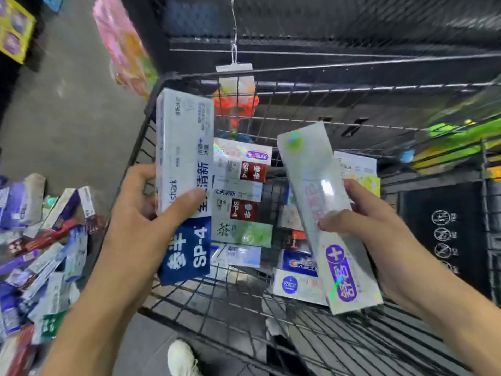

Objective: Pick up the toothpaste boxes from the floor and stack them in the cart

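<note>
With the left hand (141, 213) gripping a blue-and-white toothpaste box (184, 169) and the right hand (371, 221) pinching a holographic one (325, 213) above the cart (244, 302), each should be lowered flat beside the stacked boxes (241, 196) below.

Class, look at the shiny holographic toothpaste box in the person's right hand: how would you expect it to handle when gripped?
The holographic box probably stays stiff: it holds straight though the right hand pinches only its middle. Its glossy, reflective skin may be slippery. It seems light, since thumb and fingers alone hold it above the cart.
</note>
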Action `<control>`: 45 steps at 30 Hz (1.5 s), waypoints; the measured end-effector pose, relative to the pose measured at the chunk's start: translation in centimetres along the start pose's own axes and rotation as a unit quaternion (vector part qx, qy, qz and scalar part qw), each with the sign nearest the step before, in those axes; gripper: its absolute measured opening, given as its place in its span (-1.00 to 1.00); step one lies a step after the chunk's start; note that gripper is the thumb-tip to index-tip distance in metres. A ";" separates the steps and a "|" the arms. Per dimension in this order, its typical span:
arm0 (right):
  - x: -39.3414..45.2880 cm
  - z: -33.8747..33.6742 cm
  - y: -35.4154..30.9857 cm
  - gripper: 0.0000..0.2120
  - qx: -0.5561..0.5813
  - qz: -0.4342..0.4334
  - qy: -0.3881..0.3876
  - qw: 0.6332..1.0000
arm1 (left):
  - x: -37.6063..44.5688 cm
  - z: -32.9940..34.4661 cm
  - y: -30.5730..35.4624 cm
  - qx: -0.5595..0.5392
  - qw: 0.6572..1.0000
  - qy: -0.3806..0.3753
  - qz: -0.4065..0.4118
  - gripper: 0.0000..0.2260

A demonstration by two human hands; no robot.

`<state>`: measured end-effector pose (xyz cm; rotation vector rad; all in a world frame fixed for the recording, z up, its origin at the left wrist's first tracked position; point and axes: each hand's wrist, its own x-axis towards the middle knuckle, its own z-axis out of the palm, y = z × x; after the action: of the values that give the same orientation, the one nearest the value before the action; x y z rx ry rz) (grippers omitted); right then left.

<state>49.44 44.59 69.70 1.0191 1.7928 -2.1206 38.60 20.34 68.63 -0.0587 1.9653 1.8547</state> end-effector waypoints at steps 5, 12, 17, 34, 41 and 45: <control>2.6 -1.8 0.7 -0.62 -0.029 0.017 -0.024 0.999 | 1.5 1.7 -1.6 0.047 0.999 -0.007 -0.009 -0.63; 5.7 -2.0 2.5 -0.67 -0.012 0.033 0.029 0.999 | 2.4 0.0 -4.2 0.385 0.902 -0.174 0.089 -0.64; 6.5 -2.0 4.0 -0.65 -0.027 0.014 0.036 0.999 | 3.9 -0.8 -7.3 0.602 0.679 -0.380 0.180 -0.56; 5.6 0.7 7.5 -0.60 -0.084 -0.007 -0.032 0.996 | 6.7 -0.6 -14.1 0.721 0.515 -0.462 -0.039 -0.53; 5.6 0.9 8.3 -0.62 -0.076 0.001 -0.037 0.996 | 7.4 -1.5 -14.3 0.683 0.566 -0.452 -0.097 -0.53; 5.6 0.8 8.6 -0.64 -0.065 0.005 -0.027 0.998 | 7.8 -1.3 -14.6 0.618 0.632 -0.455 -0.110 -0.65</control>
<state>49.63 43.24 59.50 0.9265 1.8682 -1.9773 35.91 19.60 52.24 0.8230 1.8035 -0.0700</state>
